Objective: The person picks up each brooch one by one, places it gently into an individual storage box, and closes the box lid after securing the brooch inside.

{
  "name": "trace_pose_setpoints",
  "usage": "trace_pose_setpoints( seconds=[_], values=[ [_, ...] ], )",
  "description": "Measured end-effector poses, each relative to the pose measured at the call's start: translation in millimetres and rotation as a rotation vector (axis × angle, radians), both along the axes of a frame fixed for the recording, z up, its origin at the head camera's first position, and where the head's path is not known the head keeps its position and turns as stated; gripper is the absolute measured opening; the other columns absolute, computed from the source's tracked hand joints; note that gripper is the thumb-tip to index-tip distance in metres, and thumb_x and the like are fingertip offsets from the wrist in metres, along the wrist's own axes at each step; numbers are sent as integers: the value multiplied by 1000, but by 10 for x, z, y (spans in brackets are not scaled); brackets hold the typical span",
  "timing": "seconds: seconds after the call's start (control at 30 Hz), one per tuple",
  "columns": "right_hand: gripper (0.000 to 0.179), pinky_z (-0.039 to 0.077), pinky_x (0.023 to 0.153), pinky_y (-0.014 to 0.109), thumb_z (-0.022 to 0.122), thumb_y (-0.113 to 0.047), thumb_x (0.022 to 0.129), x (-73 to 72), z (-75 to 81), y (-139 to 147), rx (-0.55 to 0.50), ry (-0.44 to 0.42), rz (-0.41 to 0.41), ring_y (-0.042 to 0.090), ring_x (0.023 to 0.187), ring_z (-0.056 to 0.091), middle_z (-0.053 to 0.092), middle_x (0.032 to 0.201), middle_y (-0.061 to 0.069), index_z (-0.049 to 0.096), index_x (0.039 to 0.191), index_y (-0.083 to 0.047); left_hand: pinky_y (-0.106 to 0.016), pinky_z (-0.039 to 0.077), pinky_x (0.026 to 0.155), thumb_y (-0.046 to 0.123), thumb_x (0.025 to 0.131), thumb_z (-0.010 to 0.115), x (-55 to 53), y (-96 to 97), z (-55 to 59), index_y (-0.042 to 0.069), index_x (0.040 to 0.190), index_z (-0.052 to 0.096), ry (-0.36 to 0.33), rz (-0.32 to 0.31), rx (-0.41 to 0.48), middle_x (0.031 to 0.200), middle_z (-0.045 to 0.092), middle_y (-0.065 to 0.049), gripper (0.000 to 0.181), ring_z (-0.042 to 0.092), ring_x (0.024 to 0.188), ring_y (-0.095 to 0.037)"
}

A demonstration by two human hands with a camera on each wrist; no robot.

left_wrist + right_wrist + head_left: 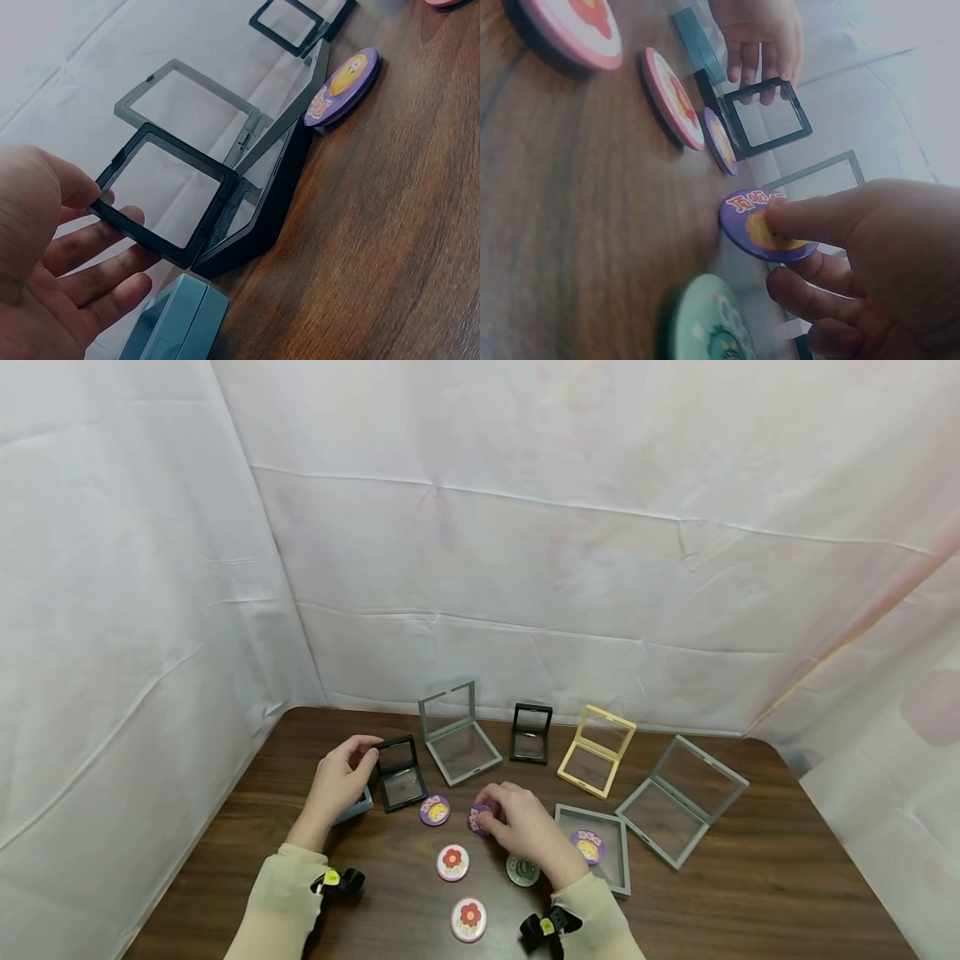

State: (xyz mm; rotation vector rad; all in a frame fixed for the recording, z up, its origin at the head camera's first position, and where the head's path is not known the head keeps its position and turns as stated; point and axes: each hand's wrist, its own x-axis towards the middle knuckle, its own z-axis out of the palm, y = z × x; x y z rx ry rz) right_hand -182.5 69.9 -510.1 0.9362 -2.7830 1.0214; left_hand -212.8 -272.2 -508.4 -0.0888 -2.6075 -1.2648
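My left hand (337, 783) pinches the edge of the raised lid of a small black display case (259, 229), thumb on one face and fingers behind. The case stands hinged open on the table, with clear panes in lid and base. A light blue case (176, 319) lies just beneath that hand. Between thumb and fingers, my right hand (528, 831) holds a round purple badge (746, 225) with a yellow cartoon figure, tilted above the table. Another purple badge (435, 811) lies beside the black case. Close under the right hand is a green badge (522, 871), partly covered.
Two white badges with red flowers, one farther (452, 863) and one nearer (468, 919), lie in front. Open cases stand behind: grey (463, 752), black (530, 760), yellow (596, 749). At right, a grey tray (621, 860) bears a purple badge, beside a large open grey case (681, 822).
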Motion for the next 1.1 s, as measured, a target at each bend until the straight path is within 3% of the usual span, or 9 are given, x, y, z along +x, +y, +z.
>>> trace_pose_setpoints(
  seconds=[0.2,0.53,0.77,1.1],
  values=[
    [10,48,64,26,77,-10,101,-21,9,63,-34,-37,-6,6,70,55,60,84,-9,71,107,-14,-33,48,71,20,113,62,-14,12,-16,14,131,75,-4,-23,-6,108,76,-5,23,60,84,-20],
    [16,56,68,26,80,-3,97,-23,82,54,-110,-111,-18,6,75,63,68,88,-3,67,105,-9,-33,47,71,18,112,64,-5,-14,-11,14,130,76,11,-33,-15,103,74,-4,22,59,82,-20],
    [17,58,71,26,78,-3,100,-32,89,65,-133,-159,-33,9,81,69,69,93,-3,67,113,-8,-33,47,68,19,112,64,-4,-20,-4,15,130,76,-1,-53,-9,104,74,-3,21,58,80,-20],
    [23,53,68,28,78,-6,102,-55,78,72,-120,-83,-31,6,76,64,69,89,-7,71,122,-14,-32,48,68,17,112,64,4,-26,19,15,132,75,-4,-89,-10,106,76,-6,23,60,81,-19]
  ],
)
